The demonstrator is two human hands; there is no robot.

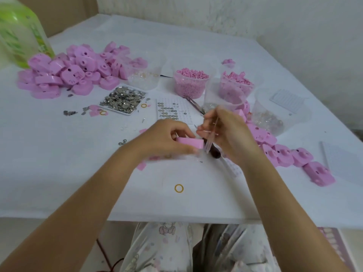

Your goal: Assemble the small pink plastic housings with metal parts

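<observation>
Work gathers over the middle of the white desk (68, 173). The left hand (165, 140) curls fingers and thumb round a small pink plastic housing (191, 143), held just above the desk and turned toward the other hand, probably to present its working side. The right hand (229, 132) pinches thin pale tweezers (211, 134), tip down just beside the housing's edge. Blur hides whether the tip carries a metal piece. Supplies lie within easy reach: a shallow white tray of silvery metal parts (123, 101) beyond the left hand, a heap of pink housings (74, 73) at far left. Another row of pink housings (284, 154) trails off to the right — finished or waiting, I cannot tell.
</observation>
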